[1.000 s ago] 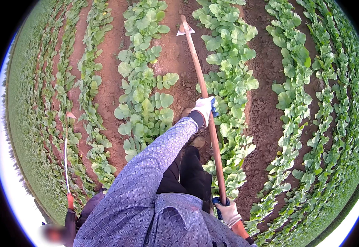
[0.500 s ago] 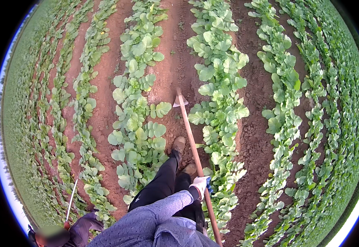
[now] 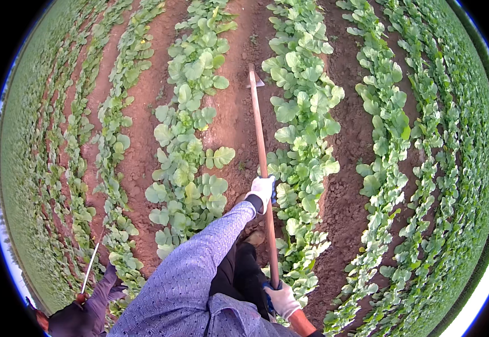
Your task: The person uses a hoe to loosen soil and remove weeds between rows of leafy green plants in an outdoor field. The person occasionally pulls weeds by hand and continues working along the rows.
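Observation:
A hoe (image 3: pixel 259 129) with a long wooden handle reaches away from me down the soil furrow between two leafy rows. Its pale metal blade (image 3: pixel 255 82) is at the far end, over or on the bare soil. My left hand (image 3: pixel 262 191), in a white glove with blue on the palm side, is closed round the middle of the handle. Near the handle's rear end my right hand (image 3: pixel 282 300), gloved alike, grips it too. Fingers of both hands are partly hidden by the handle and the gloves.
Broad-leaved green plants (image 3: pixel 303 101) line the furrow on the right, with another row (image 3: pixel 185 135) on the left. My shoe (image 3: pixel 254 238) stands on the soil. At lower left another person (image 3: pixel 84 312) holds a long pale pole (image 3: pixel 91 264) among the rows.
The hoe has moved forward, its blade now farther up the furrow. My left arm has stretched out with it. My right hand has come into view at the handle's rear.

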`<move>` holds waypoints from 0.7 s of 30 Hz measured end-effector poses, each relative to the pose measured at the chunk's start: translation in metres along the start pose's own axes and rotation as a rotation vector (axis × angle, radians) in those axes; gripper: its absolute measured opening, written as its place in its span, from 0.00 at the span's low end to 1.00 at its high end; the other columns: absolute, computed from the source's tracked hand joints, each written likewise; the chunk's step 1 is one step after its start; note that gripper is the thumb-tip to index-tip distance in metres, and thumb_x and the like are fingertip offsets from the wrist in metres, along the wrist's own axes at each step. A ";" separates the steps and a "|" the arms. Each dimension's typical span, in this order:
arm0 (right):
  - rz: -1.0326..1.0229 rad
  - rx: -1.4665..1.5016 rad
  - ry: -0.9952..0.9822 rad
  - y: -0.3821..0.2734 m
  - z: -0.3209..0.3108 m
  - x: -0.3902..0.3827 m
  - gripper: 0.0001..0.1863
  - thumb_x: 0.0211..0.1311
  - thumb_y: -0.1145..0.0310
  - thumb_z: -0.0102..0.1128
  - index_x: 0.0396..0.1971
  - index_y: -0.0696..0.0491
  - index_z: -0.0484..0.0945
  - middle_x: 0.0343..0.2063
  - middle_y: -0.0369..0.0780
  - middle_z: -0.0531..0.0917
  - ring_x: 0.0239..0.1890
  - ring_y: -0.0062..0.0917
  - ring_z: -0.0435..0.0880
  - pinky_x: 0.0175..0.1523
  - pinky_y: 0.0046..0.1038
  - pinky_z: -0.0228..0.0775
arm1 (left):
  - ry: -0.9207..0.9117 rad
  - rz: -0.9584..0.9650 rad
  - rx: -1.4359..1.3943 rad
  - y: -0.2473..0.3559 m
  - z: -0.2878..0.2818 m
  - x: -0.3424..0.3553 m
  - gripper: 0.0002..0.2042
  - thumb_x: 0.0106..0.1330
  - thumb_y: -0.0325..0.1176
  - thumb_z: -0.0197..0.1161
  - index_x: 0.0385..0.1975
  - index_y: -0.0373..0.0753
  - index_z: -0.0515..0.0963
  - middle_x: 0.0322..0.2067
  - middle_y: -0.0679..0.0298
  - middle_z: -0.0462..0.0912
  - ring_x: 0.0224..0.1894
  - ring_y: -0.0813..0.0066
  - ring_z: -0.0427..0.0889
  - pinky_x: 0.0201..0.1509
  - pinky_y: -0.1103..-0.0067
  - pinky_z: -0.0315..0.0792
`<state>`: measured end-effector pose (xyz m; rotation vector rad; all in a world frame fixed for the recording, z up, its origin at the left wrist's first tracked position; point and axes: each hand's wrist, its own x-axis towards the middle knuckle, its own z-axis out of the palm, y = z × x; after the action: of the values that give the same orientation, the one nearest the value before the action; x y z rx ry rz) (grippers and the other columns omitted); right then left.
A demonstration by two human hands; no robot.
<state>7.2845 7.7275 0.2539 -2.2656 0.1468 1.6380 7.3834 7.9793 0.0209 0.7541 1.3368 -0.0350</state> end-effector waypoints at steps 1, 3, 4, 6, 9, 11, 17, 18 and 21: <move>-0.006 0.064 0.000 0.045 -0.004 -0.006 0.23 0.51 0.58 0.68 0.42 0.58 0.79 0.28 0.48 0.84 0.33 0.37 0.85 0.42 0.34 0.76 | -0.061 -0.117 -0.053 -0.016 0.021 -0.026 0.12 0.63 0.42 0.61 0.24 0.43 0.70 0.14 0.70 0.68 0.12 0.75 0.68 0.15 0.74 0.66; -0.009 -0.094 0.107 0.047 -0.020 -0.033 0.23 0.50 0.57 0.68 0.40 0.59 0.79 0.28 0.49 0.84 0.34 0.39 0.85 0.42 0.35 0.75 | -0.042 -0.261 -0.126 -0.025 0.027 -0.058 0.12 0.63 0.40 0.62 0.21 0.45 0.69 0.13 0.71 0.67 0.12 0.76 0.66 0.15 0.74 0.64; -0.029 -0.114 0.153 0.038 -0.031 -0.044 0.22 0.50 0.58 0.68 0.38 0.60 0.79 0.26 0.48 0.83 0.31 0.36 0.85 0.40 0.34 0.75 | -0.065 -0.305 -0.161 -0.015 0.034 -0.073 0.13 0.63 0.39 0.61 0.20 0.45 0.69 0.12 0.71 0.66 0.11 0.76 0.64 0.14 0.74 0.63; 0.055 -0.213 0.141 0.025 -0.042 -0.035 0.23 0.51 0.54 0.66 0.40 0.57 0.78 0.30 0.51 0.84 0.38 0.44 0.84 0.45 0.37 0.75 | -0.162 -0.247 -0.280 0.008 0.035 -0.072 0.12 0.64 0.37 0.60 0.19 0.45 0.70 0.11 0.72 0.65 0.10 0.76 0.64 0.14 0.74 0.62; -0.069 -0.288 0.233 -0.033 -0.050 -0.007 0.23 0.58 0.54 0.61 0.42 0.59 0.73 0.27 0.53 0.82 0.35 0.49 0.83 0.42 0.43 0.74 | -0.203 -0.114 -0.336 0.039 0.029 0.007 0.13 0.66 0.41 0.57 0.20 0.45 0.69 0.11 0.72 0.64 0.10 0.76 0.63 0.14 0.74 0.63; -0.245 -0.285 0.315 -0.078 -0.057 0.013 0.20 0.62 0.57 0.58 0.42 0.59 0.72 0.27 0.54 0.82 0.34 0.50 0.82 0.41 0.45 0.73 | -0.268 -0.091 -0.398 0.086 0.031 0.043 0.14 0.67 0.40 0.56 0.19 0.46 0.68 0.11 0.73 0.64 0.10 0.76 0.64 0.15 0.76 0.62; -0.046 -0.253 0.273 -0.004 -0.049 -0.067 0.23 0.57 0.56 0.63 0.45 0.56 0.72 0.27 0.50 0.83 0.32 0.45 0.84 0.39 0.40 0.75 | -0.201 -0.160 -0.298 0.016 0.056 -0.047 0.13 0.66 0.39 0.56 0.19 0.44 0.70 0.10 0.73 0.64 0.09 0.77 0.62 0.13 0.77 0.61; -0.046 -0.291 0.268 0.027 -0.045 -0.098 0.23 0.55 0.55 0.64 0.43 0.56 0.73 0.27 0.49 0.83 0.32 0.47 0.84 0.39 0.42 0.75 | -0.161 -0.272 -0.275 -0.006 0.059 -0.081 0.14 0.66 0.40 0.57 0.18 0.45 0.69 0.11 0.74 0.65 0.09 0.77 0.62 0.13 0.77 0.61; 0.077 -0.286 0.200 0.070 -0.051 -0.159 0.24 0.54 0.54 0.65 0.45 0.55 0.73 0.27 0.49 0.83 0.33 0.45 0.84 0.40 0.41 0.75 | -0.222 -0.330 -0.431 -0.043 0.033 -0.146 0.14 0.68 0.39 0.57 0.18 0.48 0.68 0.12 0.75 0.64 0.11 0.79 0.63 0.13 0.77 0.60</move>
<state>7.2588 7.6267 0.4024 -2.6702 0.0500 1.5510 7.3532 7.8725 0.1305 0.1567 1.1884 -0.0868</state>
